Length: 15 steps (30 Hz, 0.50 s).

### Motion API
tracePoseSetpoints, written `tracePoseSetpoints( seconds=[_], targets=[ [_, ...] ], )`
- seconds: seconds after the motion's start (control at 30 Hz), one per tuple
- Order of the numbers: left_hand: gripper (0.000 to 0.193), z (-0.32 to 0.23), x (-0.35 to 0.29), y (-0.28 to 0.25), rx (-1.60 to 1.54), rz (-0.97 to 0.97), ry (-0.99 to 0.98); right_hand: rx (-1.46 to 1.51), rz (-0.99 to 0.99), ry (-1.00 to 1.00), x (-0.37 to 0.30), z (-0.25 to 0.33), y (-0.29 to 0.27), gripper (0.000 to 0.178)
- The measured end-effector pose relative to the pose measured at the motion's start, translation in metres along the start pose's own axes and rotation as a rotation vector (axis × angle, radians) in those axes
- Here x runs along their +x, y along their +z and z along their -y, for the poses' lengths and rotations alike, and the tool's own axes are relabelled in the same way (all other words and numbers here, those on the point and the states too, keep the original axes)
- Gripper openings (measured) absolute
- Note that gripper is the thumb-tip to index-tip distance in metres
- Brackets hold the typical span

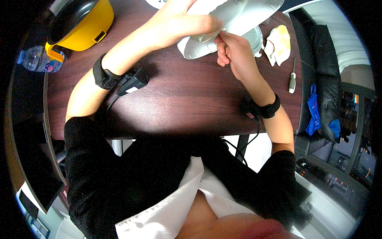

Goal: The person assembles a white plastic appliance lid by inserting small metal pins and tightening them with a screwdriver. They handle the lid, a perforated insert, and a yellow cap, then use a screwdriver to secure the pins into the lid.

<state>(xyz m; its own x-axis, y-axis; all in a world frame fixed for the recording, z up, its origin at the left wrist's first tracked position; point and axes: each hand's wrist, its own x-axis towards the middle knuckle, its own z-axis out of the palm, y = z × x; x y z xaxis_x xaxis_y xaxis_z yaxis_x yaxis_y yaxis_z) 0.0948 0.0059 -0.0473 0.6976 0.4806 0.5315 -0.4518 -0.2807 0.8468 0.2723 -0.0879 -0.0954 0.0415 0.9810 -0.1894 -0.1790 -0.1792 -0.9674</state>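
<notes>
A glossy white-silver curved plastic shell [248, 16] is held up over the far part of the table, tilted and partly cut off by the upper edge of the view. My left hand [185, 24] grips it from the left, thumb laid across its surface. Close beside that thumb, my right hand [235, 49] has its thumb and index finger pinched together at the shell's inner side, the other fingers curled. Whatever sits between those fingertips is too small or hidden to make out. Behind the right hand, a round pale perforated piece [254, 39] shows partly.
On the dark wooden table [179, 95], a crumpled white-and-yellow wrapper [278, 44] and a screwdriver [292, 81] lie at the right. A yellow pot [87, 32] and a plastic bottle [39, 59] stand at the left. Black boxes with cables hang from both wrist straps. A black sofa [326, 59] borders the right side.
</notes>
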Motion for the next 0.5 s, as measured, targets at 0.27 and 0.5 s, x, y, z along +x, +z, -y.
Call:
tracePoseSetpoints(
  seconds=[0.27, 0.5],
  targets=[
    [0.086, 0.023, -0.008, -0.009, 0.647, 0.005, 0.278, 0.677, 0.207, 0.203, 0.014, -0.015, -0.009, 0.024],
    [0.069, -0.005, -0.004, 0.003, 0.082, -0.125, -0.069, -0.590, -0.102, -0.193, 0.002, -0.003, -0.007, 0.031]
  ],
)
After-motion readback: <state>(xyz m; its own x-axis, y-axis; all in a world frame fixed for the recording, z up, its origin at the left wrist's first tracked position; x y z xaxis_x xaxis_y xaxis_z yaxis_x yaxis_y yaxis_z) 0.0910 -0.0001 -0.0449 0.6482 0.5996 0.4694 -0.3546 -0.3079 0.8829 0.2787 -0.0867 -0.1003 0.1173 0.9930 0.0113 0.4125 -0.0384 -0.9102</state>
